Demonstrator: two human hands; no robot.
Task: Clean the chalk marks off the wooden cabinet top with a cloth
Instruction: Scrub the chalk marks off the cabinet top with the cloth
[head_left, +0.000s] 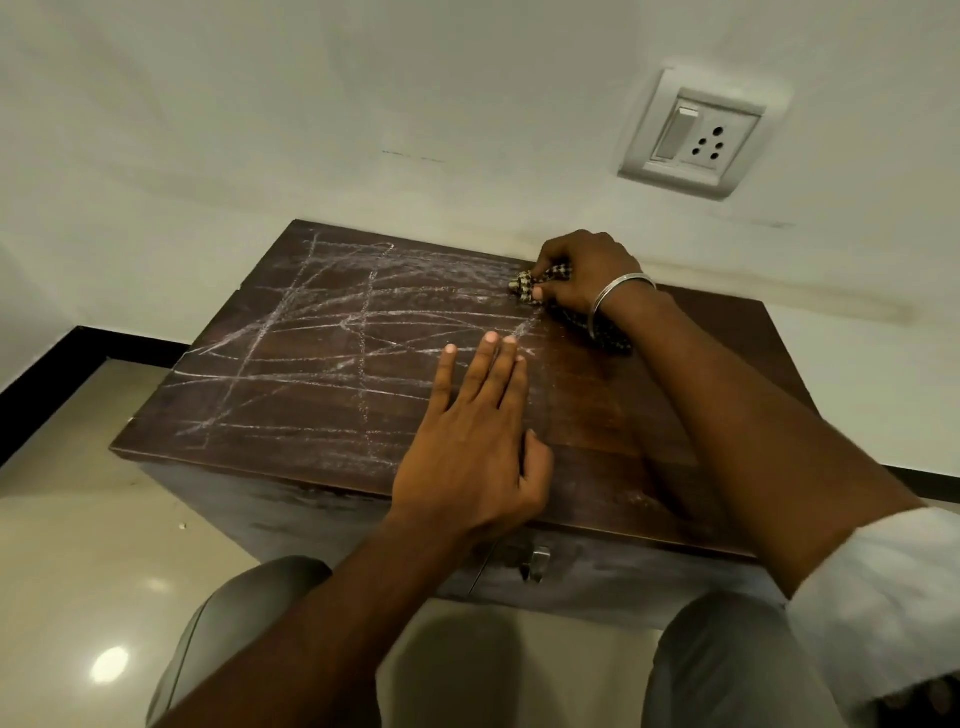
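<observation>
Cabinet top (623, 415): dark wood, centre of the frame, its far edge against the pale wall (311, 104).

Chalk marks (337, 332): white criss-crossing lines cover the left and middle of the top, from the far edge to the near edge. The right part shows only faint smears.

Cloth (524, 286): checked, dark and light, bunched into a wad at the far edge of the top, right of centre. A tail of it trails back under your wrist toward the right of the frame.

Your right hand (582, 270): fingers curled tight round the wad, thumb tucked beneath, pressing it onto the wood at the right-hand end of the chalked area. A thin metal bangle (613, 296) sits at the wrist, and a white sleeve (883, 597) is pushed up the forearm at lower right.

Your left hand (478, 447): flat on the top just right of centre, palm down, fingers straight and close together, pointing toward the wall, holding nothing. The fingertips lie on the chalk lines, near the cloth but apart from it.

Surroundings: a white switch-and-socket plate (696, 135) on the wall at upper right; a metal latch (537, 564) on the cabinet's front face below your left wrist; glossy beige floor (78, 545) at lower left with a black skirting strip (78, 353) above it; your knees in grey trousers (244, 613) along the bottom edge.
</observation>
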